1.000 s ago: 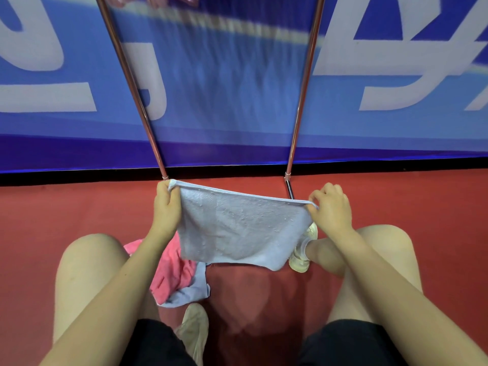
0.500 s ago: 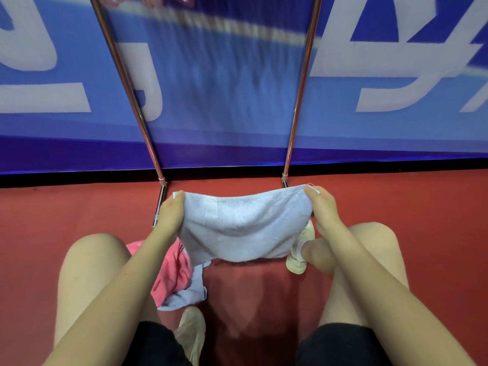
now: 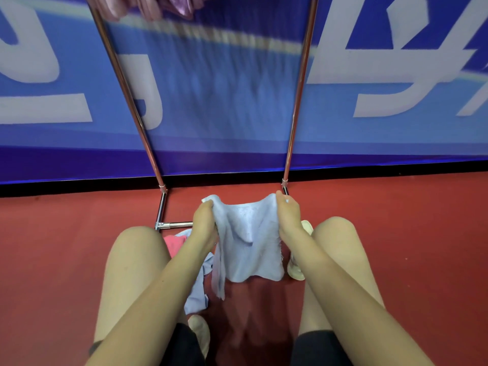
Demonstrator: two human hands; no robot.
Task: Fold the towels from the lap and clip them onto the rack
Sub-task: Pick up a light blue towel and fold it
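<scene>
I hold a light blue towel [image 3: 248,241] in front of my knees, and it hangs slack between my hands. My left hand [image 3: 204,223] grips its top left corner and my right hand [image 3: 287,215] grips its top right corner. A pink towel [image 3: 173,243] and another light blue towel [image 3: 196,291] lie against my left thigh. The metal rack [image 3: 297,101] stands in front of me with two slanted poles and a base bar on the floor. Pink cloth [image 3: 158,6] hangs at the rack's top edge.
A blue banner wall [image 3: 396,75] with white lettering stands behind the rack. The floor [image 3: 422,220] is red. My bare knees flank the towel, and light shoes [image 3: 297,268] show beside my right knee and between my thighs.
My hands have come closer together, so the towel that was stretched wide now sags and hangs longer. The view has tilted, showing the rack's base bar and the pink cloth above.
</scene>
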